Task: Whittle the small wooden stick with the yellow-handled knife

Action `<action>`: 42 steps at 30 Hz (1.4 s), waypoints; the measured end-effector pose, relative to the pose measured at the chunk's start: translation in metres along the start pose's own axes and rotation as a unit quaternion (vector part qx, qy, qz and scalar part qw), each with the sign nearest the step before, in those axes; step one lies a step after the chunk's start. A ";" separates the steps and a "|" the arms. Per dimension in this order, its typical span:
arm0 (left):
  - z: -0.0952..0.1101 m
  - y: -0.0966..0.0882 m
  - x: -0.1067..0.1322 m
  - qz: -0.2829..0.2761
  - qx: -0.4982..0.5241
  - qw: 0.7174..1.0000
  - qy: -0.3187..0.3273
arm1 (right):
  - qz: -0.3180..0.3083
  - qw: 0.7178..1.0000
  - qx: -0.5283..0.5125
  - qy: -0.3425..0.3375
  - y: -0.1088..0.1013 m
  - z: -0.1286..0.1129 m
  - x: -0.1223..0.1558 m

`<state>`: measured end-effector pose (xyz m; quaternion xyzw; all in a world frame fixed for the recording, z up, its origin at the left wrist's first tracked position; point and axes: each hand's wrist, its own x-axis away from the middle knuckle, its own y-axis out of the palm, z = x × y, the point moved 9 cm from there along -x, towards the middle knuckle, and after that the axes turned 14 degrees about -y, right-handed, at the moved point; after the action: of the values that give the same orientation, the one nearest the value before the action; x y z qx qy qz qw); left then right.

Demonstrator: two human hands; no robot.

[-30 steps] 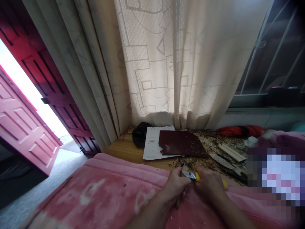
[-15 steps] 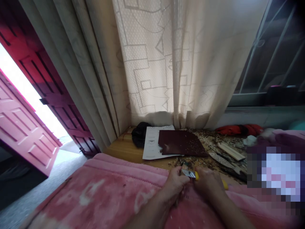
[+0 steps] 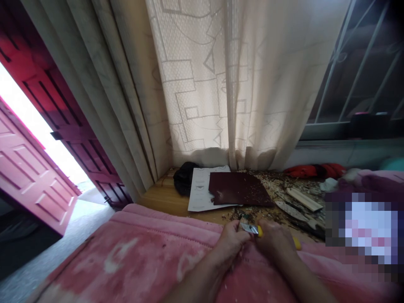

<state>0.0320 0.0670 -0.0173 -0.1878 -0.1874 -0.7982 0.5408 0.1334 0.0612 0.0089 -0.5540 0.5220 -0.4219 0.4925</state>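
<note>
Grey geometric outlines are patterned over the cream sheer curtain point(image 3: 195, 84) at twelve o'clock, yellow is shown by the tool handle point(image 3: 260, 231) at six, and pink by the plush blanket point(image 3: 126, 261) at seven.

Two hands show, one left hand point(image 3: 232, 246) and one right hand point(image 3: 274, 242), with one yellow-handled knife point(image 3: 296, 243) at them. On the desk point(image 3: 164, 198) lie one sheet of white paper point(image 3: 198, 195), one sheet of dark red sandpaper point(image 3: 240, 189), one black bundle point(image 3: 184, 179), one pale wooden strip point(image 3: 303, 199) and one long flat piece point(image 3: 288, 210). Nearby are one pink blanket point(image 3: 126, 256), one red cloth point(image 3: 315, 170), one curtain point(image 3: 195, 84), one barred window point(image 3: 362, 71) and two red door leaves, the first door leaf point(image 3: 28, 168) and the second door leaf point(image 3: 85, 143).
</note>
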 end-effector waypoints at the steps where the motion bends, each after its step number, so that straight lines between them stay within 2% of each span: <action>1: 0.000 0.000 0.000 -0.001 -0.006 1.000 0.000 | 0.002 1.000 -0.002 0.000 0.000 0.000 0.000; 5: -0.002 0.000 0.001 -0.003 -0.018 1.000 0.001 | 0.016 1.000 -0.013 -0.006 0.002 0.005 -0.001; 7: -0.001 0.003 0.005 -0.015 -0.020 1.000 0.005 | 0.022 1.000 -0.018 0.002 0.004 0.014 -0.003; 9: -0.001 0.007 0.008 -0.030 -0.028 0.999 0.004 | 0.012 0.999 -0.012 0.048 0.009 0.030 -0.003; 11: -0.002 0.008 0.009 -0.034 -0.041 0.999 -0.003 | 0.021 0.999 -0.003 0.049 0.010 0.037 -0.005; 19: 0.002 -0.007 0.001 0.054 -0.070 0.995 0.047 | 0.022 0.997 -0.007 0.069 0.011 0.042 -0.007; 25: 0.002 -0.017 0.000 0.122 -0.159 0.977 0.077 | 0.022 0.997 -0.011 0.080 0.008 0.045 -0.007; 28: 0.003 -0.018 -0.002 0.135 -0.179 0.970 0.091 | 0.027 0.996 -0.007 0.080 0.006 0.045 -0.007; 33: -0.002 -0.019 -0.004 0.147 -0.175 0.971 0.074 | 0.038 0.997 -0.005 0.069 0.004 0.043 -0.007; 38: 0.002 -0.022 0.001 0.165 -0.157 0.969 0.100 | 0.041 0.998 0.000 0.054 0.001 0.039 -0.006; 42: 0.000 -0.020 0.002 0.151 -0.118 0.978 0.083 | 0.026 0.998 -0.003 0.056 0.000 0.036 -0.006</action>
<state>0.0128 0.0721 -0.0175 -0.2094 -0.0157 -0.7370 0.6425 0.1685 0.0706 0.0036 -0.5175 0.5641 -0.4379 0.4714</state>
